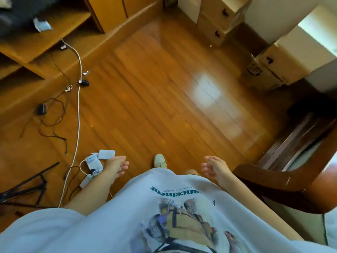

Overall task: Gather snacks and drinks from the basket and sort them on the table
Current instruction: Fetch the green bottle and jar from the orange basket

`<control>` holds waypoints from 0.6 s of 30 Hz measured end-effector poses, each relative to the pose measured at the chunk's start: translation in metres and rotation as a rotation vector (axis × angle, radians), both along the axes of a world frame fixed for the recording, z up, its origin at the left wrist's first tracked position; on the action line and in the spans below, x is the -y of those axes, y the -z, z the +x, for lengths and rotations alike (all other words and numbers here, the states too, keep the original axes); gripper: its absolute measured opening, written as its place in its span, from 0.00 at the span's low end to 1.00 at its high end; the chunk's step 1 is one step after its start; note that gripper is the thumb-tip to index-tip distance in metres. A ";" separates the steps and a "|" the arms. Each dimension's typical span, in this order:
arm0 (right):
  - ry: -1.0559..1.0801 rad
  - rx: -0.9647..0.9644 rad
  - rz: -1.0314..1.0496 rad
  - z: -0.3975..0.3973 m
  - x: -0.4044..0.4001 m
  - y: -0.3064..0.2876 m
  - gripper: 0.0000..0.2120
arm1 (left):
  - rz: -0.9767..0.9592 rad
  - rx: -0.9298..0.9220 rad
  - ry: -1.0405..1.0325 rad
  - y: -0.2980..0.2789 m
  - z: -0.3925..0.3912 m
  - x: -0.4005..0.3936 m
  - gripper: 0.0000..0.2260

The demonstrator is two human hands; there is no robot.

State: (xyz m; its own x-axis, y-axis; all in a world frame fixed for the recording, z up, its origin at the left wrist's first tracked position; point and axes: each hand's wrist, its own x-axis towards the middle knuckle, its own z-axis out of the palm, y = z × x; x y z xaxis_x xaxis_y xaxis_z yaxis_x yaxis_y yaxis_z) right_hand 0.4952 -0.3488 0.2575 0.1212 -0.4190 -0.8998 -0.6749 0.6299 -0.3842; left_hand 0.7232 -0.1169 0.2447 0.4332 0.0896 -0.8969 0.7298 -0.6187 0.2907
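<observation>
Left hand (116, 166) at 7 o'clock, fingers relaxed, grasping nothing. Right hand (214, 167) at 5 o'clock, fingers loose, grasping nothing. Basket, snacks, drinks, table: cannot tell where, none visible. Shoe (160, 161) between hands on wooden floor (155, 97). Cardboard boxes (218, 17) at 1 o'clock. White cable (78, 106) at 9 o'clock.

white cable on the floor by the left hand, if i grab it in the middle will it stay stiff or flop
The white cable would likely flop: it already lies in long loose curves across the wooden floor. It looks thin, so probably light. Its far end seems to run up to the shelf unit, so it may snag.
</observation>
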 end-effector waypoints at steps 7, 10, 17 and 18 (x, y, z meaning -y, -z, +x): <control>0.084 -0.143 0.020 0.054 0.058 0.019 0.07 | -0.157 0.013 0.287 -0.009 0.061 0.109 0.12; 0.088 -0.201 0.021 0.086 0.096 0.028 0.08 | -0.197 0.012 0.316 -0.006 0.089 0.148 0.11; -0.052 -0.169 -0.007 0.218 0.205 0.021 0.14 | -0.098 0.003 0.021 0.004 0.180 0.203 0.12; -0.093 -0.180 -0.019 0.240 0.218 0.018 0.15 | -0.084 -0.003 -0.038 0.003 0.192 0.206 0.12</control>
State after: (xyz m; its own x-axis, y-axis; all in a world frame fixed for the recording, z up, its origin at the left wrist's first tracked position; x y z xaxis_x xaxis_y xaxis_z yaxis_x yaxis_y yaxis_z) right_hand 0.7348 -0.5673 0.2394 -0.0016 -0.4309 -0.9024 -0.7888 0.5552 -0.2637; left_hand 0.9150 -0.3224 0.2416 0.4279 0.0297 -0.9033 0.7531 -0.5643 0.3382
